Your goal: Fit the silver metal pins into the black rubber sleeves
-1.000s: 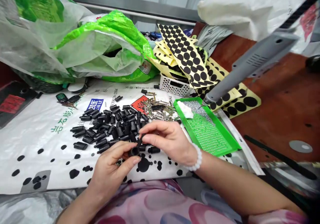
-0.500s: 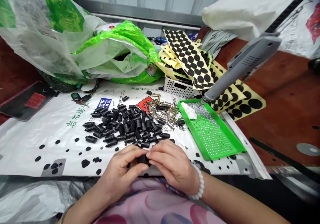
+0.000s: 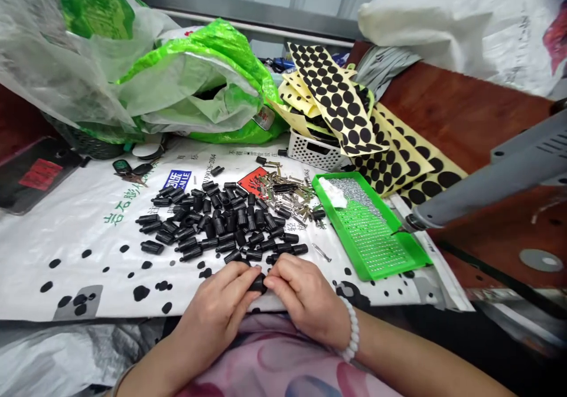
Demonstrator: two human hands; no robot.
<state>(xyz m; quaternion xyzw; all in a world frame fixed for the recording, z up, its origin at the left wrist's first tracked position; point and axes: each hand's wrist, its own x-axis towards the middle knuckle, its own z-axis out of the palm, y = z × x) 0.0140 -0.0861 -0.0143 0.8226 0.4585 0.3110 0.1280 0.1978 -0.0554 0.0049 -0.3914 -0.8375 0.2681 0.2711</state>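
Observation:
Both of my hands meet at the near edge of the table, over my lap. My left hand [image 3: 219, 314] and my right hand [image 3: 305, 299] pinch the same small black plastic cap [image 3: 257, 283] between thumbs and fingers. Just beyond them lies a pile of several black plastic caps [image 3: 221, 223] on a white printed sack [image 3: 88, 249]. Small metal clips [image 3: 287, 193] lie heaped behind the pile. My right wrist wears a white bead bracelet [image 3: 352, 332].
A green perforated tray [image 3: 372, 231] with tiny silver parts sits to the right. A grey tool [image 3: 491, 178] hangs over its right edge. Yellow sheets of black round pads [image 3: 349, 113] spill from a white basket [image 3: 312, 152]. Green and clear plastic bags [image 3: 190, 84] stand behind.
My hands drew back from the pile to the table's near edge, still holding the black cap together. The grey tool now appears lower and further right in the view.

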